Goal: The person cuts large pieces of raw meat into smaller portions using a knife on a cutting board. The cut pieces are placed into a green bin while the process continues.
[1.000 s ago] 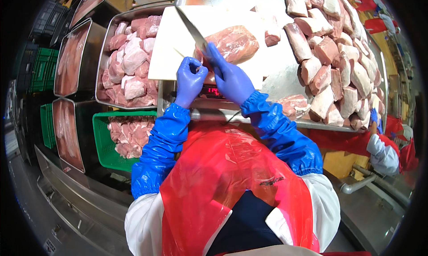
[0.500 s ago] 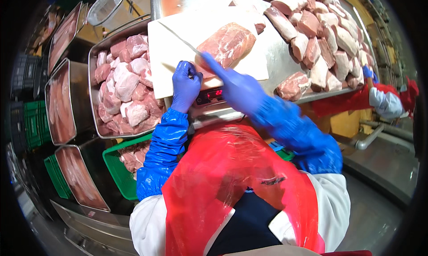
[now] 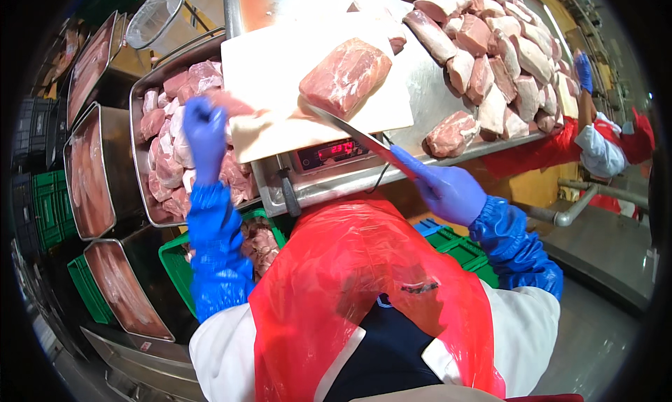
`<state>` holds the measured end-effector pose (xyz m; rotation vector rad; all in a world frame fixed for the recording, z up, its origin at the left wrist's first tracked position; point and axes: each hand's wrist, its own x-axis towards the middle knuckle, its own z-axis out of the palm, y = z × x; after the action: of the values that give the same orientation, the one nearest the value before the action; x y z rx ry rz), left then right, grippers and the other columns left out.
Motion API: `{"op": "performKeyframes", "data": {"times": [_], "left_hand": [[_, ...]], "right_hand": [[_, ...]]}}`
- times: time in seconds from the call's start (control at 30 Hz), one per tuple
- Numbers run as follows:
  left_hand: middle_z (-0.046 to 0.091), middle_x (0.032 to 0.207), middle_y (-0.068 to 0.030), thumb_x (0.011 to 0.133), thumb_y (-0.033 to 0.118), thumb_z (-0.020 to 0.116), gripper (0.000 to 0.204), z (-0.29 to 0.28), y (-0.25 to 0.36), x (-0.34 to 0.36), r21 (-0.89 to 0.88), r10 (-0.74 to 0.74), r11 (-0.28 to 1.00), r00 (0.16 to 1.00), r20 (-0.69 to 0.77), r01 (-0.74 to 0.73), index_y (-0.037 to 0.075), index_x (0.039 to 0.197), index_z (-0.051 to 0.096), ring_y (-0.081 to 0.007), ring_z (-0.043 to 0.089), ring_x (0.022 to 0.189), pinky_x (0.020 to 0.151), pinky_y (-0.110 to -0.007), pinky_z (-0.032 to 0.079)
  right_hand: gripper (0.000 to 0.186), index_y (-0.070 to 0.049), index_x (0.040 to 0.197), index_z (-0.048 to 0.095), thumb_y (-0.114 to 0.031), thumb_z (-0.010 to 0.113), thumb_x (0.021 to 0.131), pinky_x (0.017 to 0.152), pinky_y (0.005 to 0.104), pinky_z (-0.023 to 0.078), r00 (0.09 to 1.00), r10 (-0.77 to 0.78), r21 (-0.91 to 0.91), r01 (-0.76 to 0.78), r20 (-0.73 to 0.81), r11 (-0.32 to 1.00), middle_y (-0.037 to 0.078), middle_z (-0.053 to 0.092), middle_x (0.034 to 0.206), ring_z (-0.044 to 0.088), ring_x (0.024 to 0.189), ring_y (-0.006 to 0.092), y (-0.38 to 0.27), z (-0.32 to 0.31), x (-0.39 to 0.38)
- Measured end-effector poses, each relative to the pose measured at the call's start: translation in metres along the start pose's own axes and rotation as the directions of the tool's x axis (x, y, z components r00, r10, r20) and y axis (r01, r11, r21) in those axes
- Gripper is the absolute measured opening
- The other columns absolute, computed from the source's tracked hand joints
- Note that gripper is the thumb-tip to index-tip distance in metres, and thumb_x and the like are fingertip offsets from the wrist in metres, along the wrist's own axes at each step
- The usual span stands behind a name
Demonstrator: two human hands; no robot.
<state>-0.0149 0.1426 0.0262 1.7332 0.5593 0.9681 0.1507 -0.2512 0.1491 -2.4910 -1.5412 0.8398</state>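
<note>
In my blue-gloved right hand [image 3: 448, 188] is a knife [image 3: 358, 135], its blade pointing up and left to the lower edge of a large block of pork [image 3: 346, 74]. That block lies on a white cutting board [image 3: 262, 62]. My left hand [image 3: 205, 135], also gloved, is closed on a thin slice of meat [image 3: 236, 104], smeared by motion, at the board's left edge. Beneath that hand stands a metal tub of meat chunks [image 3: 136, 101]. A scale with a lit red display [image 3: 332, 154] sits just below the board.
Trimmed pork pieces [image 3: 504, 59] are heaped at the right of the steel table [image 3: 430, 87], with one piece [image 3: 452, 134] apart near its edge. A black-handled tool [image 3: 288, 192] rests by the scale. Green crates [image 3: 178, 269] and metal tubs stand left. A co-worker's gloved hand [image 3: 583, 72] shows far right.
My left hand has moved left, carrying a slice away from the block toward the tub. My right hand has drawn back right and down with the knife. The scale display is less covered.
</note>
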Motion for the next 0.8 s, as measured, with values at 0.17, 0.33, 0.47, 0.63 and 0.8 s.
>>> {"op": "performKeyframes", "data": {"times": [0.17,0.33,0.47,0.63,0.8], "left_hand": [[0.038,0.074,0.0018,0.082,-0.005,0.062,0.024,-0.112,-0.001,-0.159,0.509,0.06,0.848,0.927,-0.37,0.148,0.006,0.077,0.041,-0.0112,0.035,0.067,0.059,-0.028,0.035],[0.062,0.12,-0.022,0.087,0.02,0.074,0.048,-0.13,-0.051,-0.283,0.758,-0.396,0.46,0.871,-0.291,0.462,0.001,0.128,0.06,-0.035,0.055,0.12,0.102,-0.044,0.044],[0.048,0.143,-0.0159,0.099,0.014,0.054,0.044,0.066,0.02,-0.118,0.329,-0.034,0.942,0.993,-0.114,0.07,-0.003,0.14,0.046,-0.0261,0.046,0.131,0.111,-0.039,0.035],[0.052,0.141,-0.0149,0.103,0.017,0.048,0.04,0.169,0.004,-0.019,-0.078,-0.195,0.978,0.981,0.016,0.196,-0.002,0.138,0.051,-0.0244,0.048,0.132,0.114,-0.035,0.033],[0.065,0.122,-0.0088,0.101,0.017,0.054,0.028,0.091,-0.007,-0.054,-0.146,-0.21,0.969,0.977,-0.048,0.201,0.002,0.123,0.061,-0.0165,0.061,0.113,0.096,-0.031,0.048]], "right_hand": [[0.065,-0.018,0.156,0.032,-0.012,0.056,0.096,0.057,0.0356,0.05,0.951,0.068,0.638,0.149,-0.302,0.755,0.013,0.063,0.076,0.059,0.058,0.0183,0.021,0.005,0.047],[0.06,-0.009,0.151,0.04,-0.017,0.061,0.095,0.058,0.0266,0.051,0.894,0.129,0.785,0.299,-0.43,0.542,0.005,0.064,0.081,0.06,0.066,0.0104,0.097,-0.023,0.137],[0.054,-0.004,0.142,0.044,-0.019,0.065,0.095,0.059,0.0252,0.05,0.797,0.148,0.782,0.507,-0.586,0.364,0.005,0.065,0.087,0.06,0.067,0.0105,0.14,-0.028,0.245],[0.051,-0.004,0.142,0.044,-0.012,0.06,0.095,0.062,0.0243,0.05,0.763,0.206,0.773,0.524,-0.613,0.359,0.005,0.064,0.096,0.059,0.07,0.0098,0.055,0.019,0.246],[0.058,-0.012,0.153,0.036,-0.012,0.054,0.098,0.093,0.0391,0.051,0.853,0.05,0.641,0.35,-0.519,0.683,0.019,0.07,0.114,0.069,0.104,0.0303,0.05,0.035,0.141]]}}
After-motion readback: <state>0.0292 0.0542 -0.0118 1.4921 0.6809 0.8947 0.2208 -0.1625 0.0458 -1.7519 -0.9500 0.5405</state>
